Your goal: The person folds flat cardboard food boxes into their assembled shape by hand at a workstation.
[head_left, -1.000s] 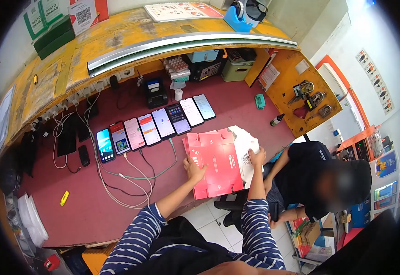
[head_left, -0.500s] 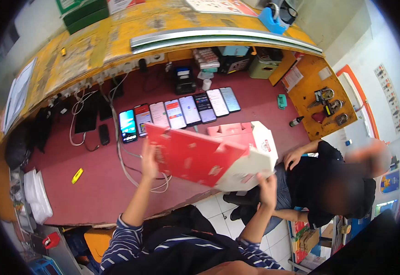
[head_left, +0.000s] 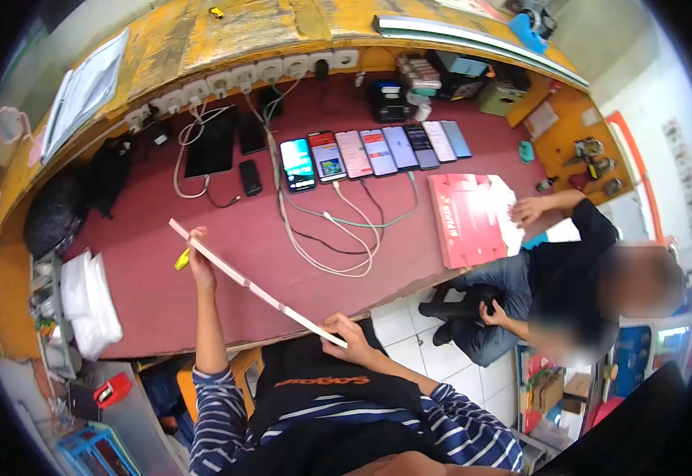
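Observation:
A flat cardboard piece [head_left: 249, 283], seen edge-on as a thin white and pinkish strip, is held over the front of the red desk. My left hand [head_left: 201, 258] grips it near its upper left end, and my right hand [head_left: 347, 337] grips its lower right end. Behind my left hand lies a yellow cutter [head_left: 182, 259]. Another red and white cardboard piece [head_left: 473, 222] lies flat on the right of the desk. A row of several lit phones [head_left: 373, 155] stretches behind, with cables in front.
A seated person [head_left: 560, 278] is at the right, one hand by the cardboard there. White plastic bags [head_left: 92, 305] lie at the left edge. A black printer [head_left: 388, 101] and power sockets [head_left: 270, 70] line the back, beneath a yellow shelf [head_left: 258, 28].
The held cardboard has moved left and turned from face-on to edge-on, away from the piece on the desk. Both my hands moved left with it. The view has shifted too.

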{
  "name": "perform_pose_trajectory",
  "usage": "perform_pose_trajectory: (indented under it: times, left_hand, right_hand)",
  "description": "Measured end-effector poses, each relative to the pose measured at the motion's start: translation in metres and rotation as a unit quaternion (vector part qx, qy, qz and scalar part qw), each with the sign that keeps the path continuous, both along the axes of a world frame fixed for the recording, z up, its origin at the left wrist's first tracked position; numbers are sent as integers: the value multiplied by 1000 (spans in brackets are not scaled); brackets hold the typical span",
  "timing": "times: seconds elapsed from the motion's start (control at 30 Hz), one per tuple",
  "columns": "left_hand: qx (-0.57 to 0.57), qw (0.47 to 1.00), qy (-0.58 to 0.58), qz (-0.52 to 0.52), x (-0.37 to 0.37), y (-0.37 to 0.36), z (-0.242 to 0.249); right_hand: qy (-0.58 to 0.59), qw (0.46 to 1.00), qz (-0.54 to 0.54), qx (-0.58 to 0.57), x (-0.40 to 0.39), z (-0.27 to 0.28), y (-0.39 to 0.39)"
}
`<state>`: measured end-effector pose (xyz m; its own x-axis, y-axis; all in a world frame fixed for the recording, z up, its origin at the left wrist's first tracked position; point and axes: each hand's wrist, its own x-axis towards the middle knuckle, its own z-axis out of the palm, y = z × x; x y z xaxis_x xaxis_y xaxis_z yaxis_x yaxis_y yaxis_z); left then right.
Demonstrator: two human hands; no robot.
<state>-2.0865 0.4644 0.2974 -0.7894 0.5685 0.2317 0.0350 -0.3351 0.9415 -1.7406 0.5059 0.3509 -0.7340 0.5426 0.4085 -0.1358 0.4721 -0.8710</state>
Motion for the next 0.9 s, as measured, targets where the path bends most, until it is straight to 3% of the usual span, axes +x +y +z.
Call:
perform_pose_trajectory:
  times: [0.07,0.1,0.2,0.27,0.33,0.37,0.43,0.5,0.53,0.6,0.8,0.9]
  left_hand:
    - [-25,999,21,11,9,-7,14]
    - [-51,998,-26,26,18,-13,23]
    - [-27,998,-1,60,61,-24,70]
    - [-9,1000,8,4,95,-31,102]
    - [-96,988,118,-9,116,-39,126]
    - [-105,988,110,-10,121,-41,128]
    - [-129,987,100,8,121,-46,130]
    - [-73,995,19,-64,118,-51,129]
    - [-78,995,18,-54,116,-54,128]
    - [-66,994,-12,-91,117,-57,126]
    - [-38,993,-59,-95,118,-59,133]
    - [-32,991,-101,-79,107,-62,130]
  right_hand:
    - [-11,999,-15,30,0,-2,-5]
    - [-28,999,-18,35,0,-3,-8]
    - [-85,996,3,42,4,-1,-16]
    - [-115,993,36,18,3,-3,-20]
    - [-153,986,68,-7,1,15,-16]
    - [-188,976,102,-49,3,19,-16]
    - [-250,931,196,-182,4,35,-13]
    - [-335,830,328,-303,4,53,5]
    - [-326,814,373,-305,-1,60,15]
    - [-337,839,358,-233,-16,63,31]
    - [-139,899,238,-341,-123,80,25]
    - [-108,884,226,-394,-156,93,18]
